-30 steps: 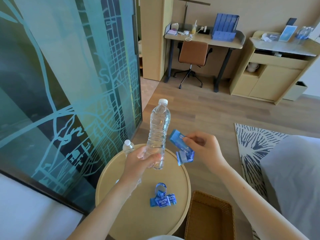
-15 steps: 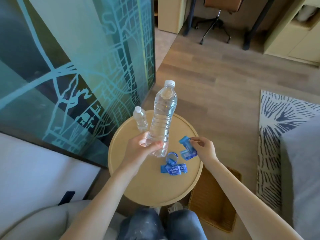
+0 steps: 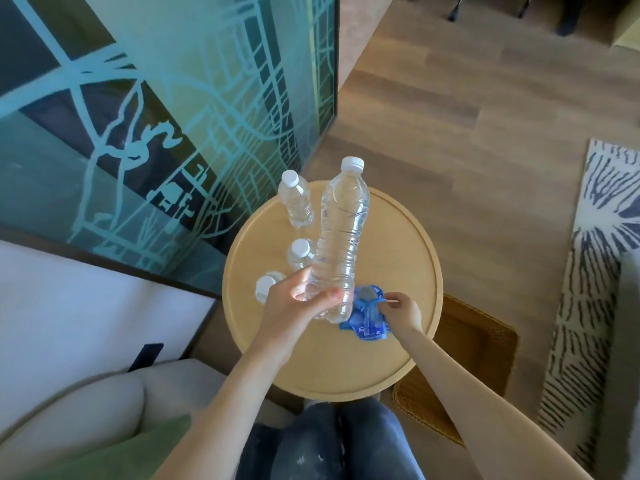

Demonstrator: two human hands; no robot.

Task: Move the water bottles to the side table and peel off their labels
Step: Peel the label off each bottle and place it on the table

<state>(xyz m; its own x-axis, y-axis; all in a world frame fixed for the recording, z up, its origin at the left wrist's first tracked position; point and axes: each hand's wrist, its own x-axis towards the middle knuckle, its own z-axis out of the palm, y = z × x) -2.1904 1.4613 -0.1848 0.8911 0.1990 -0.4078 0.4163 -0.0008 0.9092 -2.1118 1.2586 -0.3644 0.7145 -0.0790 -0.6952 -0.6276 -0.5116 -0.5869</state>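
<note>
Left grip: our left hand (image 3: 298,303) is wrapped around the lower body of the big bottle (image 3: 341,233), thumb across its front; clenched on it.
Big bottle: clear, label-free, white cap on, tilted with the cap away from us; we hold it above the worktop (image 3: 408,258), base low over the near-centre.
Right grip: our right hand (image 3: 401,311) has thumb and forefinger pinched on a blue label (image 3: 369,299); the remaining fingers are curled.
Labels: we see a crumpled blue heap (image 3: 365,327) lying on the worktop just right of the big bottle's base; the pinched piece sits on top of it. We cannot tell whether the pinched piece is lifted clear or resting on the heap.
Small bottles: three stand upright on the left half of the worktop, all clear with white caps. Far one (image 3: 295,199) near the back edge, middle one (image 3: 300,252) partly behind the big bottle, near one (image 3: 266,285) partly behind our left hand.
Worktop: round, pale wood, raised rim.
Surroundings: wicker basket (image 3: 474,355) on the floor under the worktop's right edge; patterned rug (image 3: 595,237) well to the right; glass panel (image 3: 156,116) with a map design to the left; our knees in jeans (image 3: 325,445) just below the worktop.
</note>
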